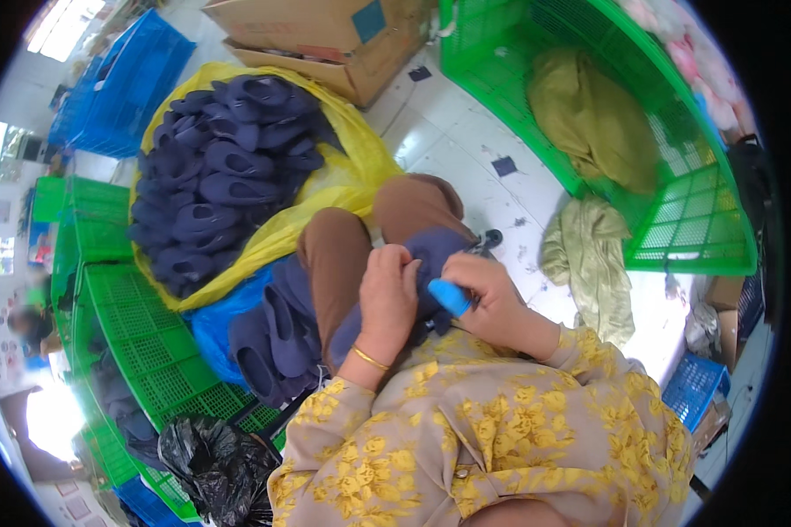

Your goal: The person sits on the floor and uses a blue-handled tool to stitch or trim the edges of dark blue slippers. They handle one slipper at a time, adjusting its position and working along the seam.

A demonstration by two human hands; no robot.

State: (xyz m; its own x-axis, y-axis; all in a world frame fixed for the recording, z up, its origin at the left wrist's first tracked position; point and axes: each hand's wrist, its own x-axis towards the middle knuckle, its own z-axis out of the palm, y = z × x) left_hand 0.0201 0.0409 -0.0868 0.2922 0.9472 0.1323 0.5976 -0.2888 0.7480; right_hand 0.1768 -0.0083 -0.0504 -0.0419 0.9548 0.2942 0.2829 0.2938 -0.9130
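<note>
A dark navy slip-on shoe (432,249) lies across my lap, partly hidden by my hands. My left hand (387,294) is closed on it, thumb and fingers pinched at its edge. Beside it, my right hand (492,297) is wrapped round a small tool with a bright blue handle (449,299); the working end is hidden, so its kind is unclear. Several more navy shoes (277,338) rest by my left thigh on blue plastic. Beyond my knees, a big heap of the same shoes (233,162) fills an open yellow bag (347,145).
Green crates (149,325) stand at the left, with a black plastic bag (215,461) near me. A large green crate (703,233) at the right holds olive cloth (593,119); pale green cloth (593,255) hangs beside it. A cardboard box (325,39) stands at the back.
</note>
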